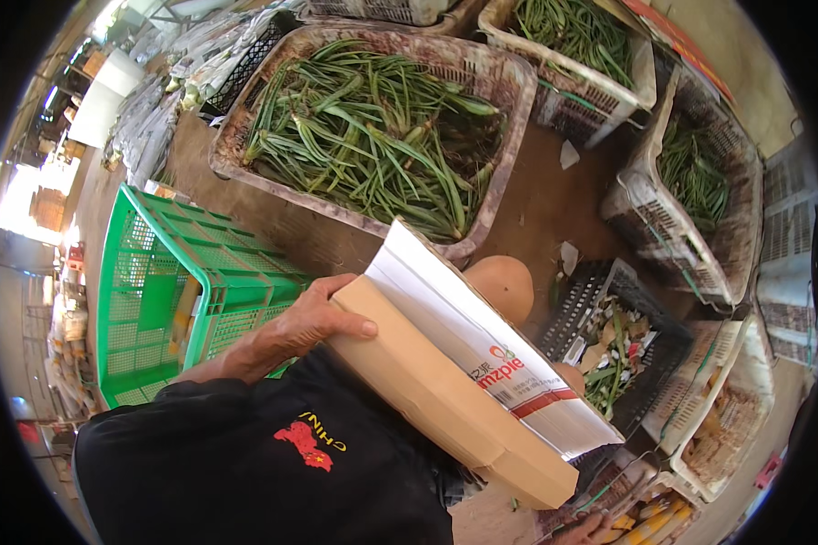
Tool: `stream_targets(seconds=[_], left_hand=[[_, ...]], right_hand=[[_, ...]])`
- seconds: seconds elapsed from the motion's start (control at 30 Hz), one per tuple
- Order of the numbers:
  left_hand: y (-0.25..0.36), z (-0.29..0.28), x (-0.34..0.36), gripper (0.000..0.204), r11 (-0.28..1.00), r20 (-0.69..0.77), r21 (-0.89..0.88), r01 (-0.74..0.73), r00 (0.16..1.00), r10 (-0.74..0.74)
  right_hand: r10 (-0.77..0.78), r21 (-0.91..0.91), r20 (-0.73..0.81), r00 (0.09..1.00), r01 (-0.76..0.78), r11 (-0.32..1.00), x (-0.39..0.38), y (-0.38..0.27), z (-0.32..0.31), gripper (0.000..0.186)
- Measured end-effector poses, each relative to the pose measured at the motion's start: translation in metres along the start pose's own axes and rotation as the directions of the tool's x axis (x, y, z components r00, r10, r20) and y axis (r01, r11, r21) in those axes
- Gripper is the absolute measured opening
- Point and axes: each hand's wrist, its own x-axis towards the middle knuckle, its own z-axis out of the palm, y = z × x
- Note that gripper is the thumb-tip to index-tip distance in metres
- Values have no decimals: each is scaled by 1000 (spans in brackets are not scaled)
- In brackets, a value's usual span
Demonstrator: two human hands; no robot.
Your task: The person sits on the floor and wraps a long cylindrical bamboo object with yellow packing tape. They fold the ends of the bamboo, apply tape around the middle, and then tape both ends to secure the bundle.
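"Cardboard creases easily; how is the carton (454,395) held?"

"Left hand (314,318) grips its upper end, thumb on the tan face. It slants between the green crate (159,304) and the black crate (574,313)."

"And the right hand (583,529)?"

"Near the lower end, partly out of view; I can't tell its grip. I'd support that end too, pressing evenly so the folds don't buckle."

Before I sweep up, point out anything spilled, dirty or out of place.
Two pale scraps lie loose on the brown floor, outside the black plastic crate, so they look like dropped litter. The large pale crate of long green leaves also looks grubby: its rim is stained dark.
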Motion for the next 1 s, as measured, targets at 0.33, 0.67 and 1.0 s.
stream_targets(seconds=[0.33,0.67,1.0], left_hand=[[3,9,3,68,983,74,141,-117,992,107],[-1,15,0,73,962,152,95,-257,958,241],[2,16,3,89,947,192,150,-282,948,252]], right_hand=[[-834,610,402,377,569,551,-86,-200,33,31],[-917,594,389,91,736,325,-114,-271,83,29],[-881,476,453,134,799,366,-120,-274,90,27]])
